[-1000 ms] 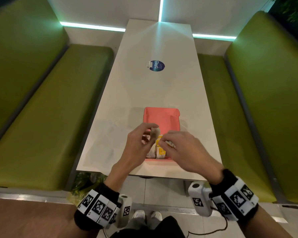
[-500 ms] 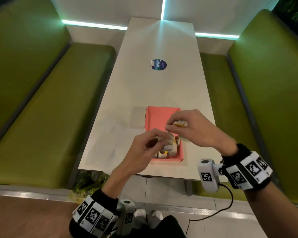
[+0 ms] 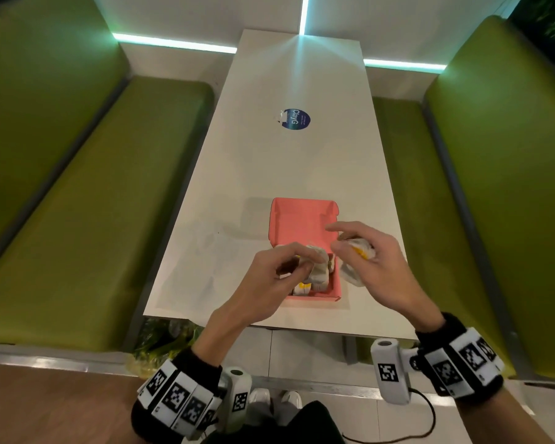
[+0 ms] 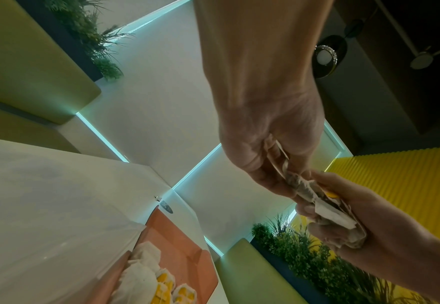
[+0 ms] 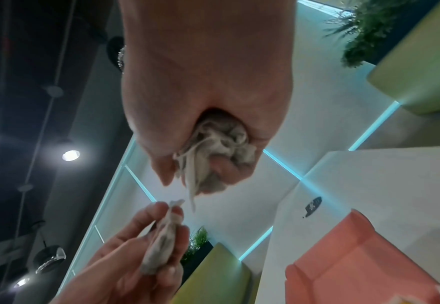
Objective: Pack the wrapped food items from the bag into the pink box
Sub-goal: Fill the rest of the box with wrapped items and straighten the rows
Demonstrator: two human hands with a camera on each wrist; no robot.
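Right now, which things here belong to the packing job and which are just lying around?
Job:
- pink box
- wrapped items in the box
- wrapped item in right hand
- wrapper pinched by left hand

Lying around:
- blue sticker
- table
- green benches

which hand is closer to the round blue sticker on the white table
Right. The right hand is at the open pink cardboard box's right side, nearer the round blue sticker; the left hand sits lower, over the box's near end.

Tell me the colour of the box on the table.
Pink, a salmon shade. The box shows best in the head view, open on the white table.
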